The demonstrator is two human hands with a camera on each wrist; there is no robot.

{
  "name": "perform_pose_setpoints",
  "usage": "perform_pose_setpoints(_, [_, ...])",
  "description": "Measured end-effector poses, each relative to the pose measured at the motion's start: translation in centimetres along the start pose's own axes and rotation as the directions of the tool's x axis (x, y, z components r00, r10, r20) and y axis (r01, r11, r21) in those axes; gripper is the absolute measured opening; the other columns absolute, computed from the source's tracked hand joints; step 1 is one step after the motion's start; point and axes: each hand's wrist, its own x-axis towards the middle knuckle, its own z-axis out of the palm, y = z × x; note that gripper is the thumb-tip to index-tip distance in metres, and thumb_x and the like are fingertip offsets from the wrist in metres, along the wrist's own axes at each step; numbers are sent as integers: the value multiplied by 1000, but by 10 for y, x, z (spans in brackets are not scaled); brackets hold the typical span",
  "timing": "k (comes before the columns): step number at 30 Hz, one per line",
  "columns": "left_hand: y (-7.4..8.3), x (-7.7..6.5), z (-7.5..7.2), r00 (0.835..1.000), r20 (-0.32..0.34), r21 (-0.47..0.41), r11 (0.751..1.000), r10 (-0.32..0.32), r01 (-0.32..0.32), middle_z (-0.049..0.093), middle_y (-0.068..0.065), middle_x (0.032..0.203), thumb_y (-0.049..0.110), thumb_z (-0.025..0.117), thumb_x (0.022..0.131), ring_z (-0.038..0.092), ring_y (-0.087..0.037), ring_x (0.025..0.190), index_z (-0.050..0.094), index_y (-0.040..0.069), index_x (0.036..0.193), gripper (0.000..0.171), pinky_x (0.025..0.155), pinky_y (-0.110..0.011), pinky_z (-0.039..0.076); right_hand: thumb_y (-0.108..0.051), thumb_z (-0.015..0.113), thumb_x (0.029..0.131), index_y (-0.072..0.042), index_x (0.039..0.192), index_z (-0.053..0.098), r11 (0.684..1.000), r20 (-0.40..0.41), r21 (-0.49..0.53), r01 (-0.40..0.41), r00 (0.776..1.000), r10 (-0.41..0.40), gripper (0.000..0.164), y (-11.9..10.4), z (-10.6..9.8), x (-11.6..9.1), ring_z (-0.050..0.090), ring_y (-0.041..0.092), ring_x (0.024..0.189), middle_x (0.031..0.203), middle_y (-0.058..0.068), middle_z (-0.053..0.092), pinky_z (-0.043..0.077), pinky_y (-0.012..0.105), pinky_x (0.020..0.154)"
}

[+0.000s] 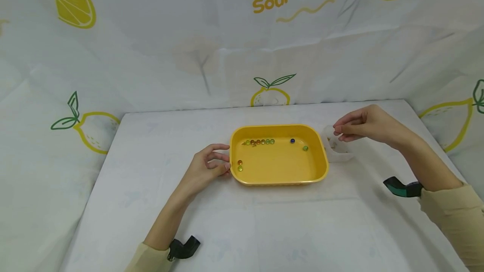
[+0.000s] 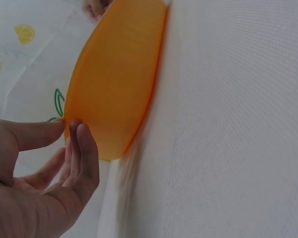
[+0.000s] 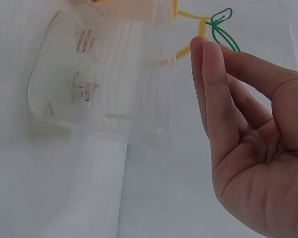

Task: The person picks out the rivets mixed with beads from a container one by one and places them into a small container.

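A yellow tray (image 1: pixel 280 169) lies on the table with its long side across. Inside it are several glass marbles (image 1: pixel 263 142) in a row, two more at the left, and a blue marble (image 1: pixel 292 140) and a green marble (image 1: pixel 305 148) toward the right. My left hand (image 1: pixel 208 165) touches the tray's left end, fingers loosely bent, thumb tip at the rim. Over a see-through plastic box (image 1: pixel 338 156) on the right is my right hand (image 1: pixel 363 125), thumb and fingertips brought together. Nothing shows between those fingertips. Small clear pieces (image 3: pixel 83 89) lie in the box.
The box stands right beside the tray's right end. A white cloth covers the table (image 1: pixel 264 226). Behind rises a white curtain (image 1: pixel 159 53) with lemon prints, which also hangs along both sides.
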Motion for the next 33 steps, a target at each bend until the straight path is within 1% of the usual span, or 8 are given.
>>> perform_pose_setpoints(5, [0,0,0,1000,1,1,1000,-5,5,69,-21,126,4,75,99,79,-28,97,57,12,150,54,89,-35,70,-18,70,107,8,131,70,1000,2,-9,-3,1000,3,36,-7,2,2,83,18,91,115,14,83,70,33,84])
perform_pose_setpoints(8, [0,1,1,1000,0,4,1000,-4,4,70,-21,126,4,75,99,79,-28,97,57,12,150,54,89,-34,70,-20,71,107,8,131,70,1000,5,-2,-3,1000,3,37,-13,3,3,83,18,92,116,14,83,70,34,85])
perform_pose_setpoints(13, [-1,0,1,1000,4,0,1000,-11,11,69,-22,127,3,74,100,79,-27,97,56,12,150,54,89,-34,70,-23,72,106,7,131,70,1000,13,0,17,1000,-17,39,-21,6,8,83,16,91,114,11,84,70,32,83])
perform_pose_setpoints(17, [-1,0,2,1000,5,-5,1000,-13,13,69,-23,127,2,73,100,79,-26,96,55,11,150,54,89,-35,70,-21,72,106,6,130,71,1000,20,1,31,999,-31,36,-30,10,12,83,17,91,113,11,83,70,31,83])
perform_pose_setpoints(23, [-1,0,2,1000,2,-17,1000,-20,20,69,-23,126,1,73,99,79,-25,94,55,11,150,55,88,-35,70,-16,72,105,6,129,72,997,44,10,82,996,-82,32,-43,15,19,83,16,90,115,14,83,71,33,81])
perform_pose_setpoints(28, [-1,0,2,1000,2,-24,999,-22,22,69,-22,125,1,72,99,79,-26,95,55,11,150,55,89,-36,70,-14,73,105,6,126,73,994,70,31,105,992,-107,30,-53,20,23,83,20,91,115,17,82,71,32,81])
perform_pose_setpoints(33, [-1,0,2,1000,9,-37,999,-19,20,68,-22,125,0,72,99,78,-27,95,55,11,150,55,88,-38,70,-16,73,105,5,126,73,993,97,28,115,988,-118,30,-62,27,28,83,24,92,115,19,82,71,34,83])
